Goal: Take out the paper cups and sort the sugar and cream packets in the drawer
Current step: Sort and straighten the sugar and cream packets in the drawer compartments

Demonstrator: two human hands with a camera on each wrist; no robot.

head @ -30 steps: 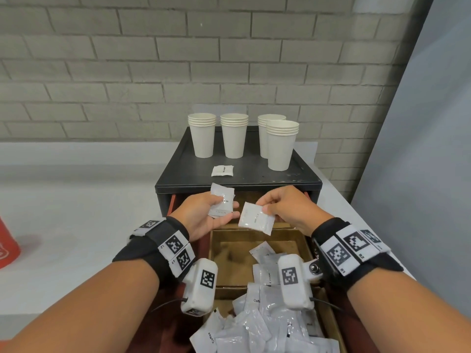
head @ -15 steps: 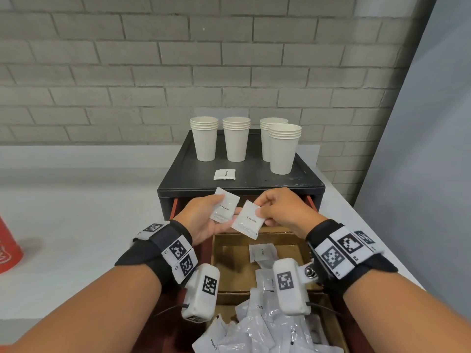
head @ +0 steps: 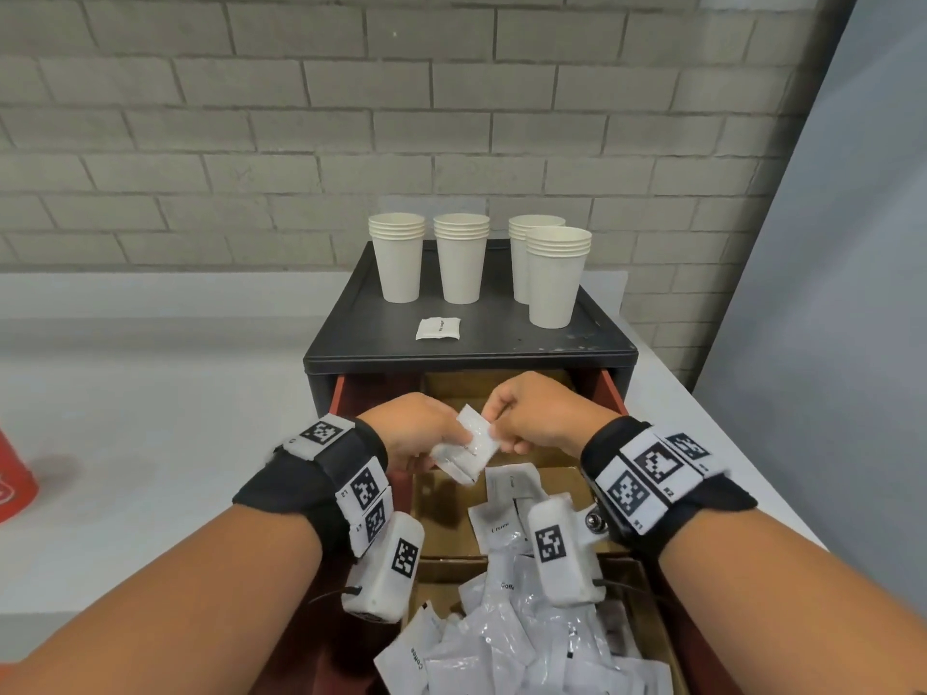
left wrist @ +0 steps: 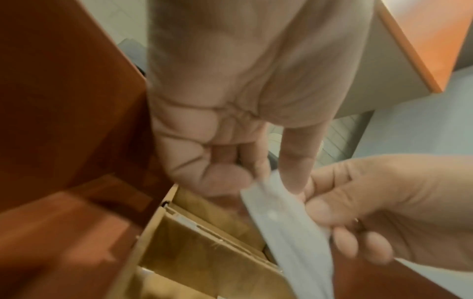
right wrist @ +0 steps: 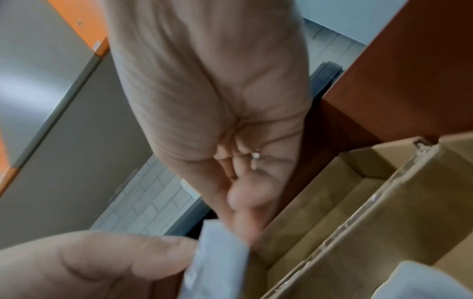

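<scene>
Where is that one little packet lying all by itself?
In the head view, the lone packet lies flat on the black cabinet top, in front of the paper cups, near the front edge.

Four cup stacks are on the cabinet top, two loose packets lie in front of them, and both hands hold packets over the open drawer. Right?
Not quite: the head view shows only one loose packet on the cabinet top. The four cup stacks and the left hand and right hand holding packets over the drawer are right.

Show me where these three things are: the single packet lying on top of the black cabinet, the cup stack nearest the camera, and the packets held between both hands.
single packet [head: 438, 328], head view, its middle.
nearest cup stack [head: 556, 283], head view, its side wall.
held packets [head: 469, 449], head view, the top one's middle.
</scene>
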